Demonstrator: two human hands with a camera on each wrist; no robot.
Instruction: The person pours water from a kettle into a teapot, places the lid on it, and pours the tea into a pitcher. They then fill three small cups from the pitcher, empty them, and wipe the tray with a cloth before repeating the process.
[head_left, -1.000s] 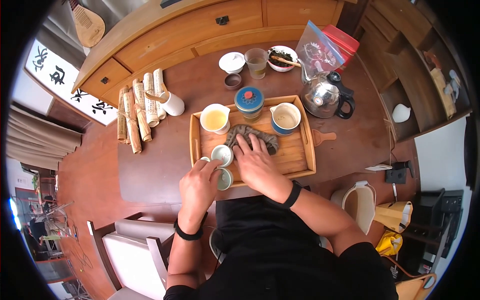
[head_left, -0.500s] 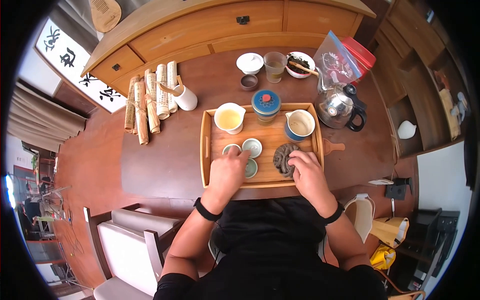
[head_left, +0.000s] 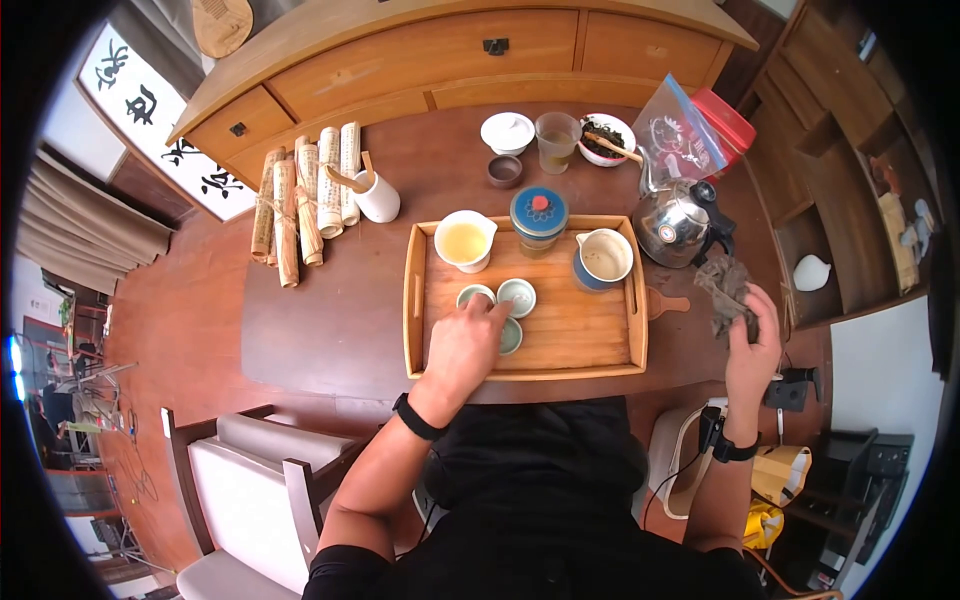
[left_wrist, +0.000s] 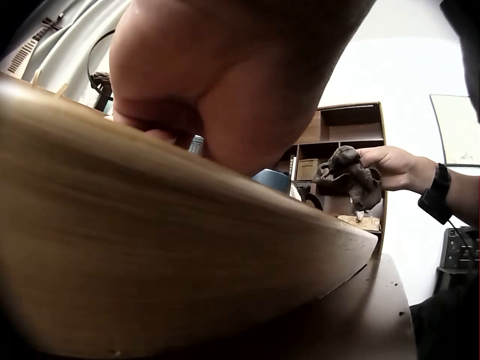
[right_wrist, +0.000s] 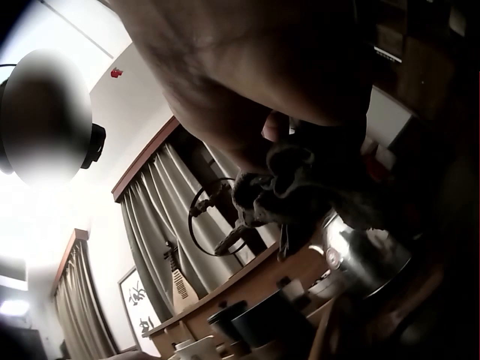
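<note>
Raised off the table to the right of the tray, my right hand [head_left: 755, 350] grips a crumpled grey-brown cloth [head_left: 722, 290] between thumb and fingers. The left wrist view also shows that cloth [left_wrist: 349, 178] hanging from the hand. My left hand [head_left: 463, 350] is over the tray, its bent fingers on the near side of a small pale teacup [head_left: 475, 292]; the fingers partly hide this cup. Two more teacups are beside it, one to the right [head_left: 517, 297] and one nearer [head_left: 511, 337]. All three sit in the wooden tray [head_left: 590, 368].
A pitcher of yellow tea [head_left: 466, 243], a blue-lidded jar [head_left: 539, 215] and a blue-based pitcher [head_left: 604, 258] line the tray's far side. A steel kettle [head_left: 672, 225] stands just beyond the cloth. Bamboo scrolls [head_left: 330, 185] and a white holder [head_left: 378, 198] are at left.
My right hand wiped across the tray's middle, drew the cloth to its right side, then lifted it out past the tray's right edge. The left hand stays at the teacups.
</note>
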